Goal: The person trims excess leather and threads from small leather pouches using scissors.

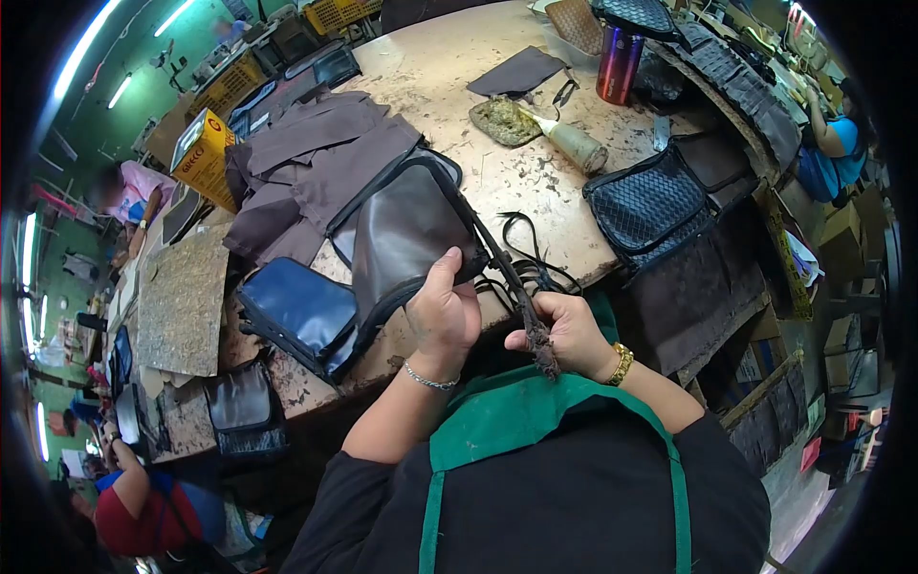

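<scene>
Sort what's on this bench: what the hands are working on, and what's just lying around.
In hand:
left hand grips brown bag panel
right hand holds glue brush

Lying about:
blue bag
woven bag
metal tumbler
yellow box

Bags (pixel 646 206) on worn workbench (pixel 435 72)

A worn, stained worktable (pixel 449 77) fills the middle — green walls (pixel 143 67) behind it, strip lights (pixel 86 43) overhead. Yellow crates (pixel 335 13) stand at the far end; cardboard boxes (pixel 841 230) crowd the right side.
</scene>
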The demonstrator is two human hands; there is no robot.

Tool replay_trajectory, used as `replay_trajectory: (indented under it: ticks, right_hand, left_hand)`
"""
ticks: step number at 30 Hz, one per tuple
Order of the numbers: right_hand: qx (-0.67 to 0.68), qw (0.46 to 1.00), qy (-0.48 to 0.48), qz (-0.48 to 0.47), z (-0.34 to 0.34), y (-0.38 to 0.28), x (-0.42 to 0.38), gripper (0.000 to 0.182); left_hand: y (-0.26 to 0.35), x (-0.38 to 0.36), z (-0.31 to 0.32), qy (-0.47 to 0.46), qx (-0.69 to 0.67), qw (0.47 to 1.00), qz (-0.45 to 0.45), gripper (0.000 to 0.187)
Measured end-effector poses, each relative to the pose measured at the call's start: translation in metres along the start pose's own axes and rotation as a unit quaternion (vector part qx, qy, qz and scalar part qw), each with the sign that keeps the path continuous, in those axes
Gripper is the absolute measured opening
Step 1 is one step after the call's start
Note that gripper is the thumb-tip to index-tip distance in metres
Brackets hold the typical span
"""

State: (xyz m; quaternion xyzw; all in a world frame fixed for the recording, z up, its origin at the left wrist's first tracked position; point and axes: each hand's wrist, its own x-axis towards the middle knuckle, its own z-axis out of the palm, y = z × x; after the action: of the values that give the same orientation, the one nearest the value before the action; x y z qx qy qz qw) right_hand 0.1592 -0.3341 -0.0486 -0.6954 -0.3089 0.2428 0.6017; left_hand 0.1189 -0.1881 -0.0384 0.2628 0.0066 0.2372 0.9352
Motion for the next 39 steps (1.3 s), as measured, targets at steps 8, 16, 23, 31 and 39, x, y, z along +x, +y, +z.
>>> replay_trajectory:
  ticks: [8, 16, 23, 31, 39]
  right_hand:
    - [0.034, 0.999, -0.011, 0.008, -0.005, 0.01, -0.001, 0.033]
    - [0.103, 0.992, -0.064, 0.033, -0.003, 0.014, -0.001, 0.043]
    - [0.174, 0.977, -0.109, 0.063, -0.018, 0.009, 0.002, 0.042]
    - [0.086, 0.988, -0.13, 0.017, -0.018, 0.02, 0.001, 0.045]
    - [0.116, 0.989, -0.09, 0.031, -0.015, 0.012, 0.002, 0.048]
  left_hand:
    - [-0.008, 0.001, -0.011, 0.075, 0.074, 0.993, -0.058, 0.025]
    - [0.003, -0.006, -0.003, 0.002, 0.045, 0.99, -0.131, 0.026]
    - [0.012, 0.001, -0.016, 0.076, 0.139, 0.983, -0.091, 0.016]
    - [0.012, 0.001, -0.004, 0.1, 0.091, 0.988, -0.073, 0.01]
    - [-0.001, -0.009, -0.016, 0.069, 0.12, 0.976, -0.169, 0.018]
